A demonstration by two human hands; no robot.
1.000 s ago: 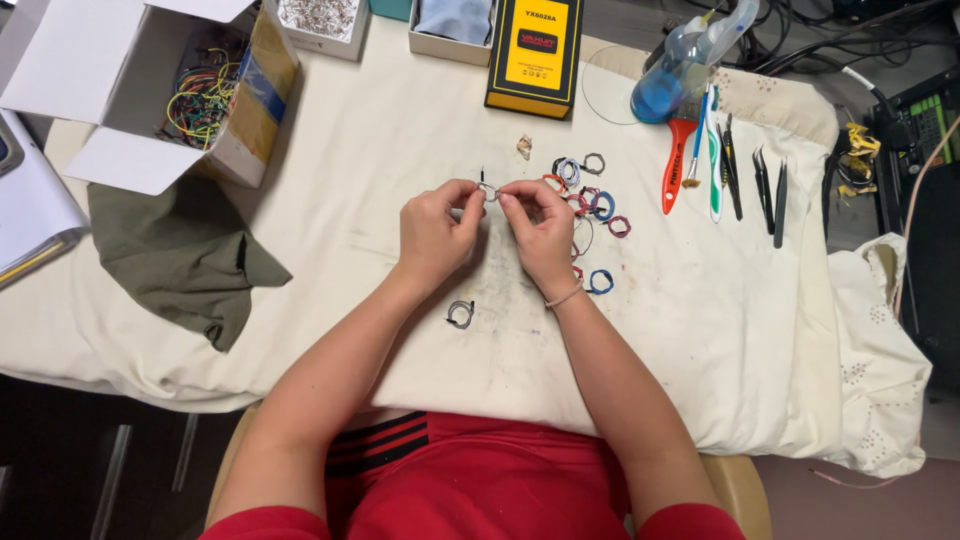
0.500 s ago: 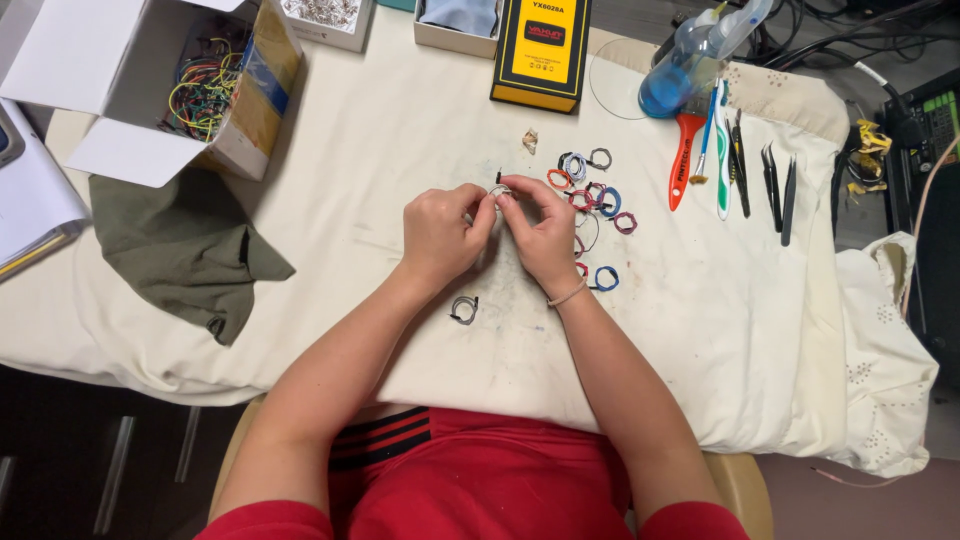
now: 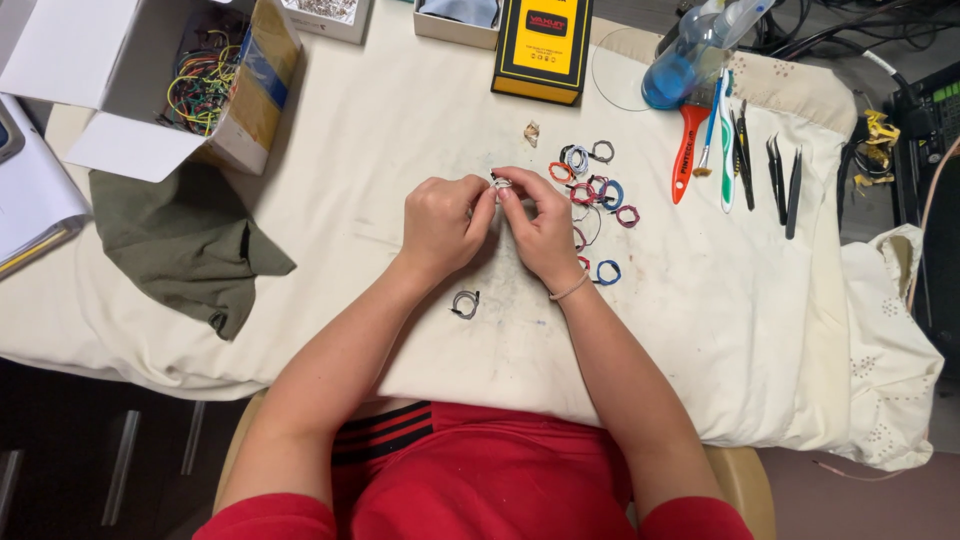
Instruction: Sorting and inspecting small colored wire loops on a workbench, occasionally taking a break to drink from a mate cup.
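Observation:
My left hand (image 3: 441, 222) and my right hand (image 3: 541, 222) meet over the middle of the white cloth (image 3: 400, 130). Both pinch one small coil of thin pale wire (image 3: 501, 182) between their fingertips. Just right of my right hand lie several small wire coils (image 3: 592, 186) in red, blue and grey, and a blue one (image 3: 607, 272) lies near my right wrist. One dark coil (image 3: 465, 303) rests on the cloth below my left wrist.
An open cardboard box of coloured wires (image 3: 205, 85) stands at the back left, above a green cloth (image 3: 180, 240). A yellow and black box (image 3: 545, 45) is at the back. A blue bottle (image 3: 680, 65), orange-handled tool (image 3: 688, 150) and black tweezers (image 3: 783, 180) lie right.
Both hands stay together on the small coil, with the fingers shifting slightly. The view has drifted a little, so everything sits slightly lower in the picture.

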